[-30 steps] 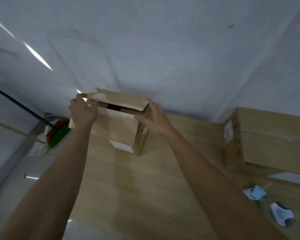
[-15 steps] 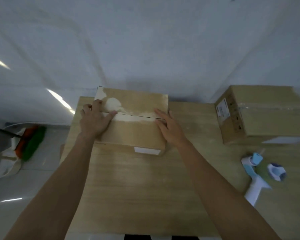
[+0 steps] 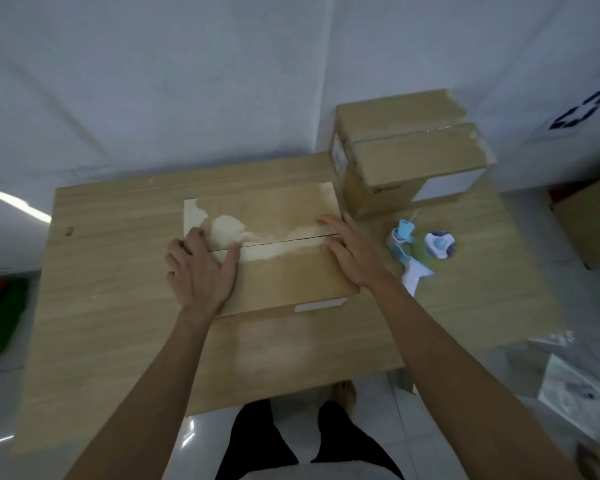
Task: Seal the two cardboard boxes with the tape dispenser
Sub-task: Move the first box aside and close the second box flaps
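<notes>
A flat cardboard box (image 3: pixel 284 282) lies in the middle of the wooden table (image 3: pixel 118 306), its two top flaps closed along a centre seam with torn pale patches. My left hand (image 3: pixel 201 268) presses flat on the box's left end, thumb along the seam. At the box's right end my right hand (image 3: pixel 352 252) rests flat, fingers straight across the seam. A second cardboard box (image 3: pixel 413 157) stands at the table's back right, clear tape along its seam. The blue-and-white tape dispenser (image 3: pixel 409 254) lies on the table just right of my right hand.
The table's back edge meets a white wall. Another brown box (image 3: pixel 589 223) stands on the floor at the right. A clear plastic bag (image 3: pixel 575 389) lies on the floor at the lower right. Green and orange things (image 3: pixel 4 313) sit on the floor at the left.
The box has been brought nearer and set flat in the table's middle with its flaps closed. Both hands have gone from gripping its ends to pressing flat on its top.
</notes>
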### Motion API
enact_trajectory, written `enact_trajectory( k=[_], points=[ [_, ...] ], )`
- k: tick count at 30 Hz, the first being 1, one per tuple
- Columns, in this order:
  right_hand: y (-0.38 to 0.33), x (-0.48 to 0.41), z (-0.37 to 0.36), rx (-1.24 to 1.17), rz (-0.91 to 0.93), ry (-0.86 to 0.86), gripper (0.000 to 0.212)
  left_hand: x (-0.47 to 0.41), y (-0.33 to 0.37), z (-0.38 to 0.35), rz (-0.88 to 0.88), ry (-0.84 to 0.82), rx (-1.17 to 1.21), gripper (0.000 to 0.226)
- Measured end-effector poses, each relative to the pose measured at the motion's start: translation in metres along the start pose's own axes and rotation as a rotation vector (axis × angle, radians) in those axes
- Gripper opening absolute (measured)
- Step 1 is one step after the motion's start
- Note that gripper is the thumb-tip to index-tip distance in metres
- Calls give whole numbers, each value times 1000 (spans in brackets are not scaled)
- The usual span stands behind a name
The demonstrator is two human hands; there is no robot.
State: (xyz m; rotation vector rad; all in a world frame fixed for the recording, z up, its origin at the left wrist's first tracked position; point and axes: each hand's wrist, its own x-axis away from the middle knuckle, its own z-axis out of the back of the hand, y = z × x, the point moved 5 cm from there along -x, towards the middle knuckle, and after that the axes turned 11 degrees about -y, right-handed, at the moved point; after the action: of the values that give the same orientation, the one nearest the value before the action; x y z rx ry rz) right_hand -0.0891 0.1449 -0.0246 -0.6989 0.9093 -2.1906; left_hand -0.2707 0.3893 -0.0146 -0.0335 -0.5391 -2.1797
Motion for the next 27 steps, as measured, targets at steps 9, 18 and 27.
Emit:
enact_trajectory(
  k=[9, 18, 27],
  points=[
    [105, 97, 52, -313, -404, 747, 14, 68, 113, -54, -278, 75, -126, 53],
    [175, 91, 3, -756, -876, 413, 59, 80, 150, -99, -351, -145, -299, 75],
    [176, 114, 23, -1197, -672, 338, 8, 78, 151, -98, -344, -201, -325, 78]
  ],
)
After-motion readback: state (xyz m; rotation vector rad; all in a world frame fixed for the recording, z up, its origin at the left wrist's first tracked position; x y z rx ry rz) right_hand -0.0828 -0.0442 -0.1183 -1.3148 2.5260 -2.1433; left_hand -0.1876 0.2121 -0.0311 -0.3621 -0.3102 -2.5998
